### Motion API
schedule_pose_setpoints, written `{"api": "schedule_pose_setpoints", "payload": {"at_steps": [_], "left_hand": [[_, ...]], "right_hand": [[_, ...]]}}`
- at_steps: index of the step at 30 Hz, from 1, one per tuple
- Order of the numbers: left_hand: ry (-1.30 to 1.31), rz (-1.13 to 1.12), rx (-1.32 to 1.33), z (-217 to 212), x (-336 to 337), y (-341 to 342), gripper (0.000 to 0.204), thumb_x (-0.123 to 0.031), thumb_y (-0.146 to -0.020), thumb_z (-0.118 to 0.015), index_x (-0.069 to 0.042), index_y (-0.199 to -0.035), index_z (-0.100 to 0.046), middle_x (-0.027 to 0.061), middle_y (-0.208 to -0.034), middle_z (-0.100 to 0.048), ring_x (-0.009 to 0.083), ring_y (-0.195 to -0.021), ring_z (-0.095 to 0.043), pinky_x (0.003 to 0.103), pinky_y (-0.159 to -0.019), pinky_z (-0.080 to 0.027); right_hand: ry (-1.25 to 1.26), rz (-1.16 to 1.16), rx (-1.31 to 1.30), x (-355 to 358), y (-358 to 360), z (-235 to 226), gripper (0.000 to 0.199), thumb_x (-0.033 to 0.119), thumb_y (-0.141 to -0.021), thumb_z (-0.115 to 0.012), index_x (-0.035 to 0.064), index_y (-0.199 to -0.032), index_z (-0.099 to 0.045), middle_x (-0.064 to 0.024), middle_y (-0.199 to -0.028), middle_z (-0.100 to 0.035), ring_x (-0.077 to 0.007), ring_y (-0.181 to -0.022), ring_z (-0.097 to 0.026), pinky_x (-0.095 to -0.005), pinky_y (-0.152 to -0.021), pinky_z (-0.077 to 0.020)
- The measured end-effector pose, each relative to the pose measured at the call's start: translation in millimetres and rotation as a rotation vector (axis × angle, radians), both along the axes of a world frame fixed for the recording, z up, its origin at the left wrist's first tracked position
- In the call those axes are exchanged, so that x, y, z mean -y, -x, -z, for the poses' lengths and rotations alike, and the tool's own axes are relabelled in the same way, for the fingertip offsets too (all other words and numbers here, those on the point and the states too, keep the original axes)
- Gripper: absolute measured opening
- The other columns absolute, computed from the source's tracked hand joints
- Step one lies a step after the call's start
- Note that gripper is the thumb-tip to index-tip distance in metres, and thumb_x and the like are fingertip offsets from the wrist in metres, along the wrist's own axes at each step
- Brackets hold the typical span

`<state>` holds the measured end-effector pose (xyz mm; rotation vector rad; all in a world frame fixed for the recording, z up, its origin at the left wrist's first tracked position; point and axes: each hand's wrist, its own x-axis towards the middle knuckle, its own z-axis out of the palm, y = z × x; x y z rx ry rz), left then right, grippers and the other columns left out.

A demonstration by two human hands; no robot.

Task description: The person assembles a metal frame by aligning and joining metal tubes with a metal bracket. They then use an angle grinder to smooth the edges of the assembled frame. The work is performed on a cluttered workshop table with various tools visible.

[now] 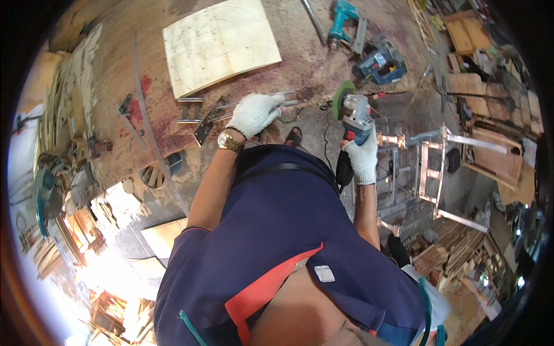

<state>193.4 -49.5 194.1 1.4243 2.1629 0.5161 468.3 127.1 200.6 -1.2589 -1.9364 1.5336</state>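
My right hand [362, 161], in a white knitted glove, is wrapped round the body of an angle grinder [357, 112]. A green disc [343, 99] stands at the grinder's far left end, apart from the metal piece. My left hand [254, 115], also gloved and with a gold watch at its wrist, is closed over a metal piece with thin bars [287, 104] at the workbench's near edge. The bars stick out to the right of the fingers, and a dark plate with holes [206, 122] lies to the left. My palm hides the middle of the piece.
A pale wooden board [222, 46] lies on the workbench [115, 63]. A teal nail gun [345, 26] and a dark blue power tool [380, 62] rest at the far right. Metal frames [430, 170] stand on the floor at right. A black cord [328, 144] hangs near my body.
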Motion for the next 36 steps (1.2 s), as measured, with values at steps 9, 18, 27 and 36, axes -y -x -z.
{"api": "schedule_pose_setpoints", "payload": {"at_steps": [9,18,27,36], "left_hand": [[0.01,0.178,-0.061,28,-16,-21,0.02,-0.033,-0.099,-0.065,-0.015,-0.104,-0.072,0.0164,-0.082,-0.072,0.0405,-0.08,-0.072,0.052,-0.072,-0.056],[-0.063,0.198,-0.014,30,-13,-12,0.017,-0.031,-0.098,-0.067,-0.014,-0.102,-0.07,0.0181,-0.082,-0.071,0.0423,-0.079,-0.071,0.054,-0.07,-0.055],[-0.069,0.281,-0.032,35,-8,-5,0.018,-0.033,-0.099,-0.068,-0.015,-0.102,-0.071,0.0173,-0.078,-0.069,0.0412,-0.076,-0.07,0.053,-0.067,-0.054],[-0.026,0.325,-0.018,28,-7,0,0.023,-0.037,-0.098,-0.067,-0.017,-0.108,-0.072,0.0174,-0.079,-0.07,0.0411,-0.078,-0.071,0.054,-0.069,-0.055]], "right_hand": [[-0.056,-0.116,0.353,23,-10,-11,0.083,0.02,-0.067,-0.084,-0.0047,-0.14,-0.053,-0.0235,-0.117,-0.075,-0.038,-0.111,-0.074,-0.042,-0.096,-0.056],[-0.017,-0.105,0.435,51,8,10,0.103,0.045,-0.071,-0.09,-0.0054,-0.15,-0.047,-0.0289,-0.122,-0.073,-0.0443,-0.116,-0.072,-0.0453,-0.1,-0.0547],[-0.028,0.02,0.425,74,11,16,0.098,0.039,-0.07,-0.089,-0.0047,-0.148,-0.049,-0.03,-0.117,-0.074,-0.044,-0.113,-0.073,-0.0457,-0.097,-0.0567],[-0.086,0.08,0.576,95,19,11,0.105,0.048,-0.073,-0.087,-0.0053,-0.153,-0.044,-0.0316,-0.113,-0.074,-0.0463,-0.109,-0.073,-0.0478,-0.093,-0.0584]]}}
